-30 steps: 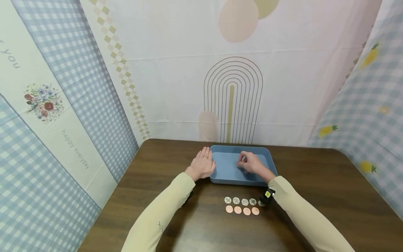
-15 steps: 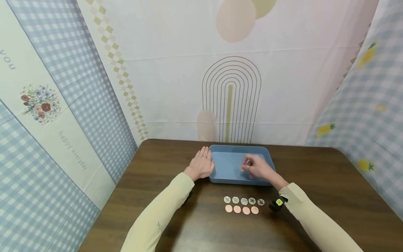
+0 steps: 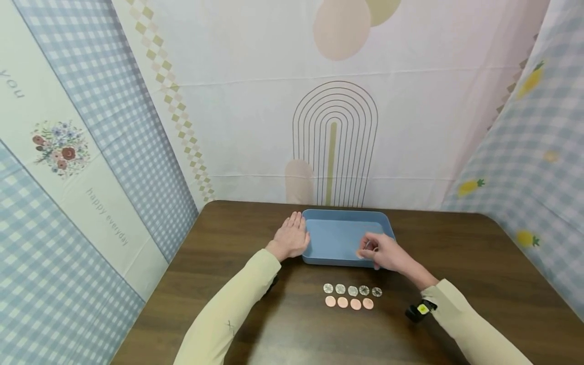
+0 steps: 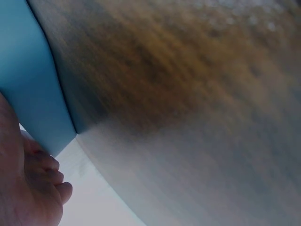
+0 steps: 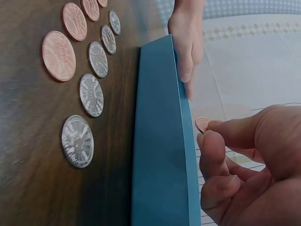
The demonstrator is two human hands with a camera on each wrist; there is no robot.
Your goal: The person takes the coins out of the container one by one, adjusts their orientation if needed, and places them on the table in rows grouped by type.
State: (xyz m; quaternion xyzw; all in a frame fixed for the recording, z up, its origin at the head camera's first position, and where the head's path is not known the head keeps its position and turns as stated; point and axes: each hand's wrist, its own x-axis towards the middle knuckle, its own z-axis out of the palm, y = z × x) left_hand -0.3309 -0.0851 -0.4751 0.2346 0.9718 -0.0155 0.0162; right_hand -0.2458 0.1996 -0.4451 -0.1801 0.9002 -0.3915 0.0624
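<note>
A copper-coloured coin (image 5: 202,124) is pinched between the thumb and finger of my right hand (image 3: 385,252), over the near right part of the blue tray (image 3: 332,235). In the right wrist view the coin stands edge-up beyond the tray's front wall. My left hand (image 3: 289,238) lies with straight fingers along the tray's left side. Nearer to me, a row of silver-coloured coins (image 3: 353,291) lies on the table, with a row of copper-coloured coins (image 3: 342,302) in front of it.
The dark wooden table (image 3: 246,228) spreads around the tray. Behind it hangs a pale patterned cloth (image 3: 255,126), with checked cloths to both sides. A black wrist device (image 3: 417,310) with a yellow-green square sits under my right forearm.
My right hand has moved from the tray's middle toward its near right rim, the coin still pinched. The rightmost silver coin now shows fully. The left hand stays by the tray.
</note>
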